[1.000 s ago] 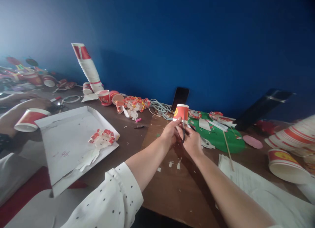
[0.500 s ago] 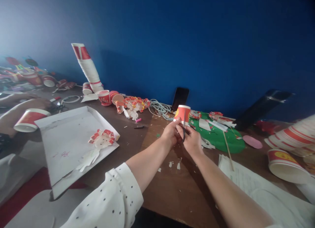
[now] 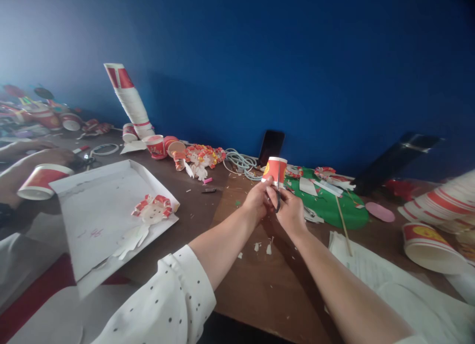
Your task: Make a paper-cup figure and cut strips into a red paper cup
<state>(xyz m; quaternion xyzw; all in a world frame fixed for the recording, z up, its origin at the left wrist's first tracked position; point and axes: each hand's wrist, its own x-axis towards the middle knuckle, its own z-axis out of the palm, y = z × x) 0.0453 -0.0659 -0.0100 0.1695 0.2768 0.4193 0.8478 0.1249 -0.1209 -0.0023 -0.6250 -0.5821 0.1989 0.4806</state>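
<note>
A red and white paper cup (image 3: 272,170) with a yellow print is held up over the table by my left hand (image 3: 259,200), whose fingers close round its lower part. My right hand (image 3: 291,213) grips a pair of scissors (image 3: 278,198). The dark blades stand upright against the cup's right side; whether they bite into the wall I cannot tell. Small white paper scraps (image 3: 269,248) lie on the brown table below my hands. Behind the cup a black phone (image 3: 271,146) leans on the blue wall.
A white box lid (image 3: 107,210) with a cut paper figure (image 3: 152,210) lies left. Beyond it a person's hand (image 3: 40,156) is near a cup (image 3: 45,181). A tall cup stack (image 3: 129,101) leans leftward. Right are green paper (image 3: 330,213), a stick (image 3: 344,227) and more cups (image 3: 430,247).
The scissors' handles have shifted slightly in my right hand, with one loop now showing. Both hands and the cup stay nearly in place; the whole view has moved a little.
</note>
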